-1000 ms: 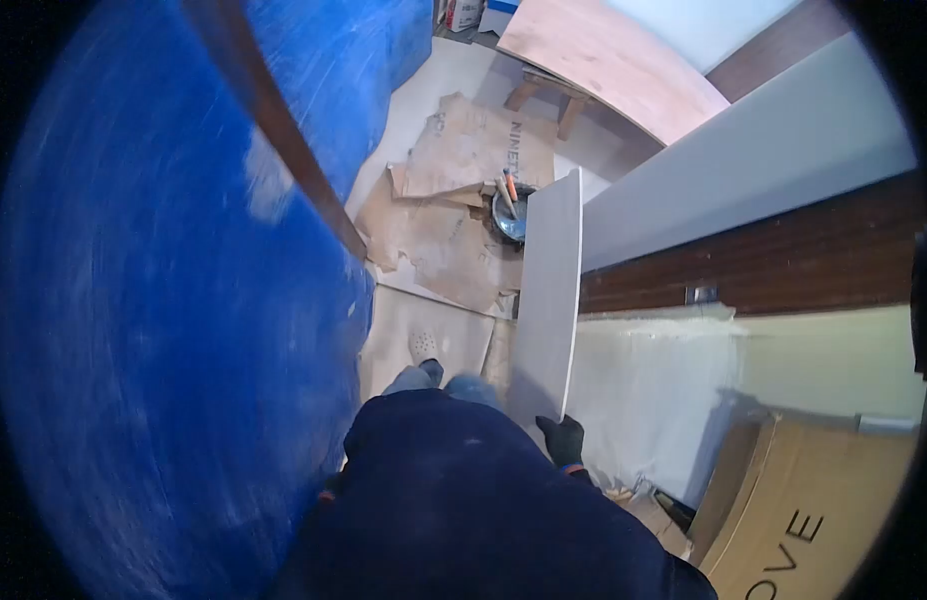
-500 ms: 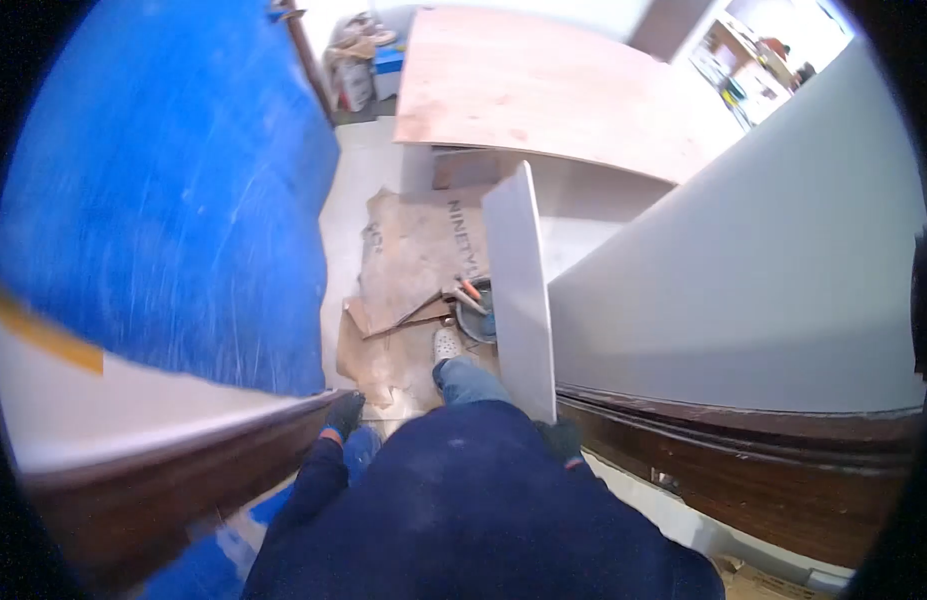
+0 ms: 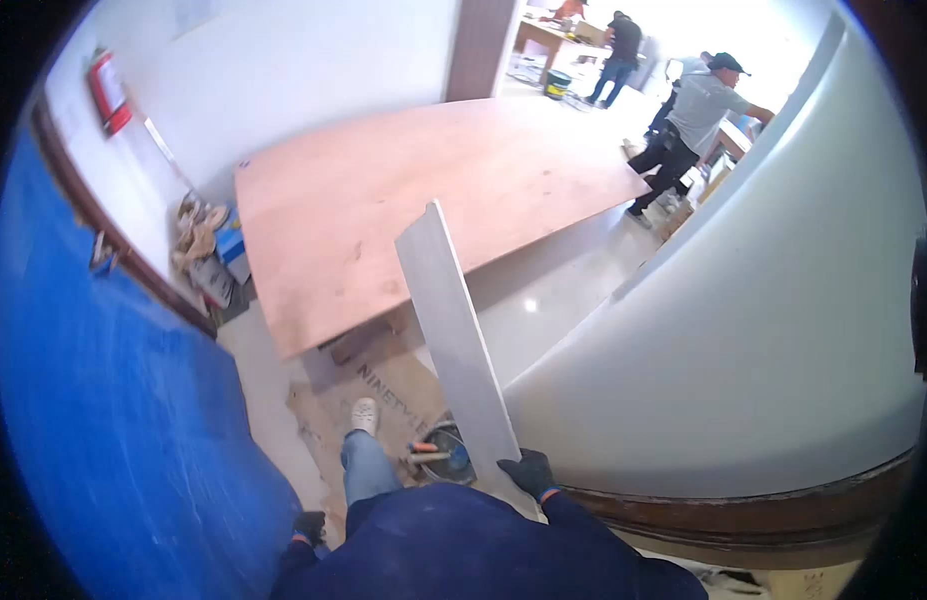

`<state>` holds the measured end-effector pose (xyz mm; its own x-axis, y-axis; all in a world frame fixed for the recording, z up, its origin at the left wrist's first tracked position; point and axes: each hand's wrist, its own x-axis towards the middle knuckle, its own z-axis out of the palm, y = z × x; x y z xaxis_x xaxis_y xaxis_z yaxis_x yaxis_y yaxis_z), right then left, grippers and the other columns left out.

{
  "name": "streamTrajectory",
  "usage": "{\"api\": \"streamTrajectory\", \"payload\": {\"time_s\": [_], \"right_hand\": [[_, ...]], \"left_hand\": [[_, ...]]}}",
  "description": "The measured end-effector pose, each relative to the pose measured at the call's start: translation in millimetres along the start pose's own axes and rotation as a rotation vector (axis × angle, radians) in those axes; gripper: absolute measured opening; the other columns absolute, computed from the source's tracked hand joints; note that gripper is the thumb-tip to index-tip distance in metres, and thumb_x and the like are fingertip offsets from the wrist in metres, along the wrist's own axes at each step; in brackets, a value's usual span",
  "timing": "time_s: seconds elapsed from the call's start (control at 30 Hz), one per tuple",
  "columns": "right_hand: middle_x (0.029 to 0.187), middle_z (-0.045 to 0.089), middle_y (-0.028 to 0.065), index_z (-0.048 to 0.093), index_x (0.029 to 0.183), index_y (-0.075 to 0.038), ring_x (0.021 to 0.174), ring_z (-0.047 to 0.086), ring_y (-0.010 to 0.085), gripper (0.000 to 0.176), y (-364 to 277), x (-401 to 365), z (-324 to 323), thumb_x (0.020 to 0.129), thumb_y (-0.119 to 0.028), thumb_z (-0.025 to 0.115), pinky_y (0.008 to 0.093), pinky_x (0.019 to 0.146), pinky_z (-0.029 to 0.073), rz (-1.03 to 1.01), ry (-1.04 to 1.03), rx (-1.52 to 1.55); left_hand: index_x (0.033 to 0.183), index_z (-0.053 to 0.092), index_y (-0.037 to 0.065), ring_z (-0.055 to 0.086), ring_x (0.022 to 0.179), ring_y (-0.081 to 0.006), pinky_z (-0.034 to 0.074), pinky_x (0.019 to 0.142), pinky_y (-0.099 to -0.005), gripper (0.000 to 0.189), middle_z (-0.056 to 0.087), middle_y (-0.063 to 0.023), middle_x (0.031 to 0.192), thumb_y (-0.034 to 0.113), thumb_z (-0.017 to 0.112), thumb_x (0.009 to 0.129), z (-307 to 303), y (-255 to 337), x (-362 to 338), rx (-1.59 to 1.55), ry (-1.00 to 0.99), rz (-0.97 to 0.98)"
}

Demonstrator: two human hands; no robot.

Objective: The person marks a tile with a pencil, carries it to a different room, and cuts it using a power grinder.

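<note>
A long, narrow white board [image 3: 453,345] stands tilted in front of me, its top end leaning left. My right hand [image 3: 528,475], in a dark glove, grips its right edge low down near my body. Low on the left, my left hand [image 3: 309,525], gloved too, hangs beside my leg close to the blue-covered door [image 3: 133,400]; its fingers are too small and dark to make out. Left of the board's lower part, a dark bucket [image 3: 446,440] with tools sticking out of it sits on the floor near my white shoe [image 3: 363,414].
Ahead lies a large plywood sheet [image 3: 383,210], raised off the floor. Printed cardboard [image 3: 333,400] covers the floor. A curved-looking white wall [image 3: 743,330] is on my right. A co-worker [image 3: 698,115] reaches toward something at upper right; others stand farther back. A fire extinguisher [image 3: 109,92] hangs left.
I have stepped forward and my view has tilted up and turned right. The board is still in my right hand, now leaning left. Co-workers have come into view.
</note>
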<state>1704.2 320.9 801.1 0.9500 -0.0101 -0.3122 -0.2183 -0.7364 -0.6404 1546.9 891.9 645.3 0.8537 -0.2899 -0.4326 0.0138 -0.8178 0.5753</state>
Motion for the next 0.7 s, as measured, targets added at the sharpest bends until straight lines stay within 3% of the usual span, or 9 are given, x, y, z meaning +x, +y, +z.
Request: {"api": "streamTrajectory", "payload": {"time_s": [0.07,0.1,0.17,0.27,0.37,0.43,0.53,0.67,0.7], "right_hand": [[0.091,0.071,0.0214,0.072,0.104,-0.005,0.086,0.069,0.036,0.05,-23.3,27.0,6.6,0.078,-0.047,0.07,0.0436,0.079,0.053,0.038,0.055,-0.038],[0.091,0.071,0.0211,0.072,0.104,-0.005,0.086,0.069,0.0351,0.049,-36.6,40.2,13.6,0.078,-0.047,0.07,0.043,0.079,0.053,0.062,0.08,-0.089],[0.091,0.071,0.0206,0.072,0.105,-0.005,0.085,0.07,0.0343,0.049,-67.3,48.8,17.0,0.077,-0.046,0.071,0.0424,0.079,0.054,0.128,0.102,-0.021],[0.091,0.072,0.0195,0.072,0.105,-0.005,0.083,0.07,0.0334,0.049,-112.0,87.1,3.4,0.077,-0.045,0.072,0.0414,0.079,0.054,0.189,0.16,0.033],[0.089,0.072,0.0187,0.071,0.106,-0.004,0.082,0.071,0.0331,0.049,-149.5,105.6,14.5,0.078,-0.044,0.072,0.0404,0.077,0.054,0.274,0.198,0.06],[0.089,0.072,0.0186,0.071,0.106,-0.003,0.081,0.071,0.0329,0.049,-166.0,112.8,11.4,0.078,-0.043,0.072,0.04,0.077,0.054,0.303,0.228,0.063],[0.089,0.073,0.0191,0.071,0.106,-0.001,0.081,0.071,0.0324,0.048,-182.9,129.4,15.0,0.078,-0.041,0.072,0.0391,0.076,0.054,0.294,0.279,0.123],[0.09,0.072,0.0198,0.071,0.106,-0.002,0.084,0.071,0.032,0.046,-190.0,143.1,19.1,0.078,-0.037,0.073,0.0394,0.076,0.054,0.47,0.287,0.16],[0.091,0.072,0.0197,0.071,0.107,-0.003,0.084,0.071,0.0318,0.045,-191.0,147.6,17.8,0.077,-0.036,0.073,0.0395,0.076,0.054,0.479,0.297,0.175]], "left_hand": [[0.099,0.067,0.011,0.066,0.068,-0.0215,0.056,0.056,-0.0479,0.018,0.068,-0.0059,0.084,0.024,0.059,0.09,-21.9,-29.5,49.3,-0.814,-0.214,-0.8],[0.099,0.067,0.011,0.066,0.068,-0.0215,0.056,0.056,-0.0479,0.018,0.068,-0.0059,0.084,0.024,0.059,0.09,-41.4,-50.8,77.5,-0.782,-0.234,-0.78],[0.091,0.067,0.016,0.067,0.077,-0.0313,0.053,0.064,-0.0474,0.014,0.069,-0.0108,0.083,0.024,0.062,0.081,-95.9,-66.5,112.4,0.275,-0.032,0.118],[0.097,0.07,0.016,0.067,0.082,-0.0321,0.052,0.07,-0.0444,0.021,0.069,-0.0107,0.083,0.025,0.062,0.08,-171.9,-110.0,186.6,0.387,-0.188,0.243],[0.087,0.061,0.01,0.067,0.076,-0.0246,0.053,0.069,-0.0418,0.041,0.067,-0.0062,0.08,0.029,0.086,0.059,-253.4,-161.0,239.5,-0.6,-0.21,-0.38],[0.112,0.062,0.013,0.062,0.073,-0.0203,0.052,0.065,-0.0396,0.035,0.063,-0.0025,0.089,0.027,0.069,0.081,-294.8,-186.0,285.6,0.496,-0.382,-0.031],[0.108,0.061,0.011,0.061,0.075,-0.0221,0.051,0.07,-0.039,0.046,0.063,-0.0021,0.087,0.023,0.08,0.068,-345.8,-186.7,361.6,-0.529,-0.037,-0.386],[0.103,0.061,0.01,0.062,0.081,-0.0232,0.051,0.074,-0.0389,0.056,0.063,-0.0038,0.087,0.021,0.087,0.055,-382.4,-148.5,428.6,-0.75,0.062,-0.431],[0.102,0.061,0.01,0.062,0.083,-0.0248,0.051,0.075,-0.0392,0.058,0.063,-0.0055,0.087,0.02,0.087,0.052,-382.9,-141.9,453.0,-0.151,0.05,-0.091]]}}
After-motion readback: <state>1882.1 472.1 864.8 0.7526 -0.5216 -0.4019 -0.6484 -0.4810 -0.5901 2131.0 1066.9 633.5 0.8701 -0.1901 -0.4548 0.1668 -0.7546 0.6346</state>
